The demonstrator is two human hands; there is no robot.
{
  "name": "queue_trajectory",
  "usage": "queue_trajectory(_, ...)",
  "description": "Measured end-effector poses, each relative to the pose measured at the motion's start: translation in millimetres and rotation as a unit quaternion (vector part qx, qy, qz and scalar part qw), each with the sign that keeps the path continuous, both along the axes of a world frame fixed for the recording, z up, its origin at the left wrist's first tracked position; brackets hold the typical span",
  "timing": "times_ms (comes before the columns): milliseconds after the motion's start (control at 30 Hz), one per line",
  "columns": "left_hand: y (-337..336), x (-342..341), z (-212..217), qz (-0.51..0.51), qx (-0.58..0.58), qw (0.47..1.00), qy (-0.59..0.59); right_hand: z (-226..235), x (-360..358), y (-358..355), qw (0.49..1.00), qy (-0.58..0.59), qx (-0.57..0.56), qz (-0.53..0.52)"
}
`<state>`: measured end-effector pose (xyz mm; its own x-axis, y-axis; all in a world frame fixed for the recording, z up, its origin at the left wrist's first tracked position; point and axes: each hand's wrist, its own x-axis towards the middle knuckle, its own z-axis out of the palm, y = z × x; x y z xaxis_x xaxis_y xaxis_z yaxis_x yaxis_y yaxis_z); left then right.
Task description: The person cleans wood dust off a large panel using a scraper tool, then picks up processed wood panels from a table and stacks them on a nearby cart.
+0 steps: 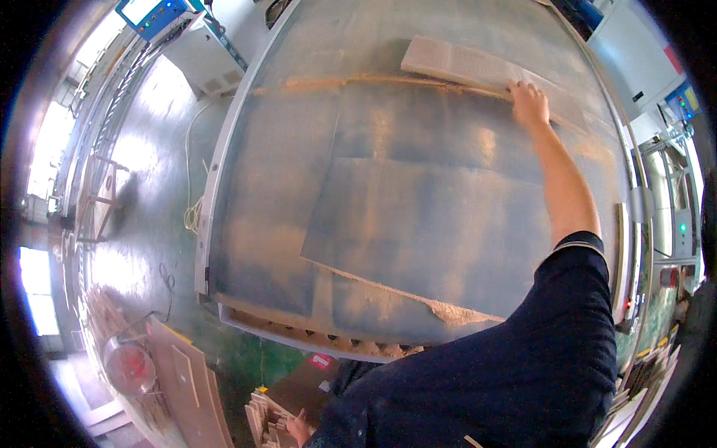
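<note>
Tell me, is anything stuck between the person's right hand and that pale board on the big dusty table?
Nothing visible is. The right hand already lies on the near edge of the pale board, far across the sawdust-covered table. The left hand is down low by a stack of wood pieces.

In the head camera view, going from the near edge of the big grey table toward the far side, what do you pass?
Sawdust pile at the near edge → large grey sheet lying flat → long thin wooden strip → right hand resting on the pale board at the far side.
</note>
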<state>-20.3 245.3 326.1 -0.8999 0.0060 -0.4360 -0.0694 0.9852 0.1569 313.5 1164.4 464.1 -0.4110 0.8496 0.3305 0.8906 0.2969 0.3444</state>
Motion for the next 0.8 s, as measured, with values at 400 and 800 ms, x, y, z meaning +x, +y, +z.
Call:
queue_trajectory(400, -37.7, -27.8, -85.8, 0.118, 0.267, 0.953, -0.078, 13.6, -18.4, -177.8, 0.995, 0.011, -0.094, 0.033)
queue_trajectory(800, -51.5, -104.3, -113.8, -0.146, 0.158, 0.973, -0.088, 61.0, -11.6, -489.9, 0.980, 0.012, -0.191, 0.058)
